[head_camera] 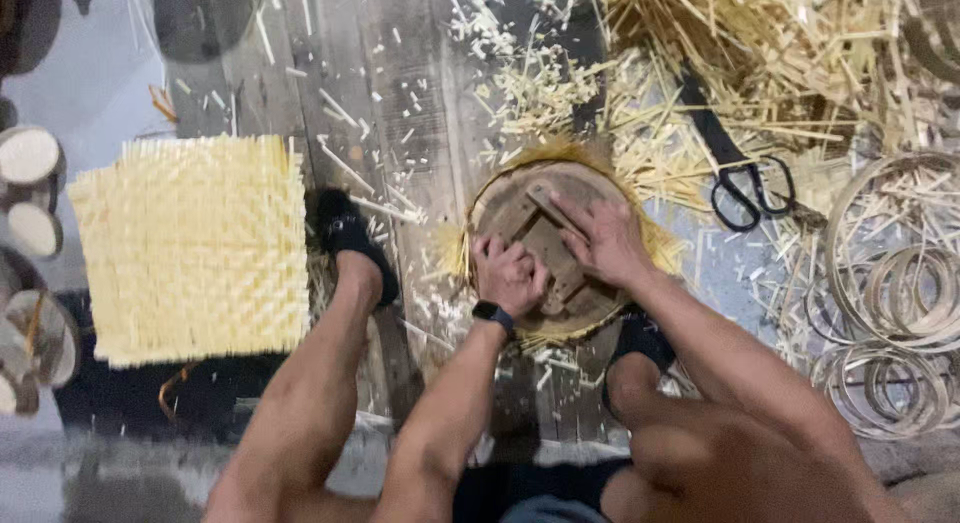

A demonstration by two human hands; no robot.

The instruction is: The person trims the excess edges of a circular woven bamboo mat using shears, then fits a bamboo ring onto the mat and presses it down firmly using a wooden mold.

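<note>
1. we see a round wooden form (520, 208) lying flat on the plank floor (400, 93), between the person's two feet, with crossed wooden bars on its top face; the longest bar runs from upper left to lower right.
2. a fringe of bamboo strips (655, 245) sticks out all around the form's rim.
3. our left hand (510, 275) is curled into a fist on the bars at the form's near side, fingers closed, though we cannot tell what they grip; a black watch (493, 314) sits on that wrist.
4. our right hand (603, 241) lies flat and open on the bars, fingers pointing to the upper left, pressing down and holding nothing.
5. one woven bamboo mat (190, 248), square, lies to the left, just beside the left foot in a black shoe (350, 238).
6. one pair of black scissors (752, 191) lies to the right, near the form, handles towards us.
7. a heap of loose bamboo splints (760, 53) fills the far right corner.
8. several coiled bamboo hoops (890, 303) lie at the right edge; we cannot count them exactly.
</note>
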